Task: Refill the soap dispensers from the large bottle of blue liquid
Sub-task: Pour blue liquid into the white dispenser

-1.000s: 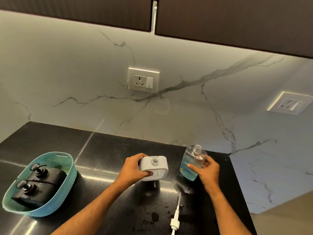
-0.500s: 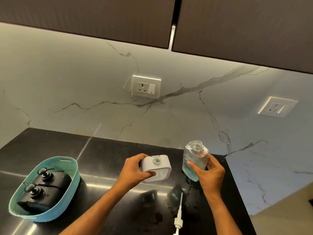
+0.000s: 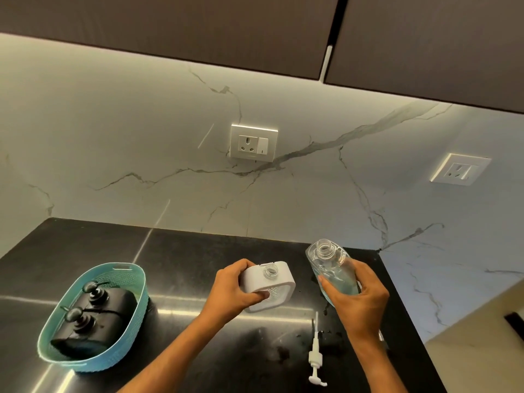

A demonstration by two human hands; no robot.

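Lighting warm, moderate. Source: strip under the cupboards [image 3: 170, 26], washing the marble wall [image 3: 113, 143] brightest just below them, dimmer above the hands. Bright streak of glare on the black counter [image 3: 175, 309], running left of the left hand [image 3: 231, 290]. Dark reflections on the counter below both hands. Wide-angle bending at frame edges; slight softness throughout, right hand [image 3: 358, 297] included

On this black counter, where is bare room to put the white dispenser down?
Free: the wide strip of counter between the teal basket and the left hand, back to the wall. Crowded: in front of the right hand, where the white pump lies among wet spots. The basket already holds two black dispensers.
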